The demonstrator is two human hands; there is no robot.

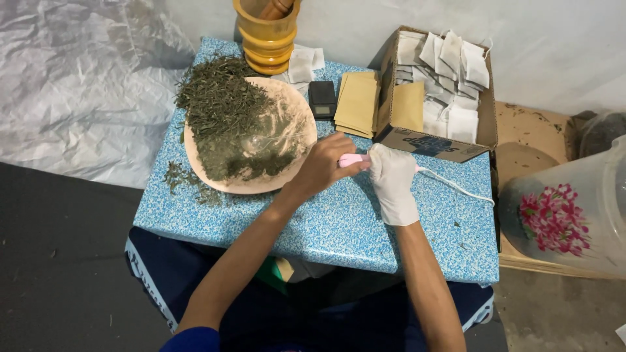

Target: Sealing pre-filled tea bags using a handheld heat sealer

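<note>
My right hand, in a white glove, grips a small pink corded tool over the blue speckled table. The bare fingers of my left hand close on the tool's left end. What lies under the tool between my hands is hidden. A white cord runs from the tool to the right across the table. Just left of my hands stands a round tan plate heaped with dried green leaves.
A cardboard box of white filter bags sits behind my hands. Beside it lie a stack of tan envelopes and a small black scale. A yellow wooden mortar stands at the back. A clear flowered container is at right.
</note>
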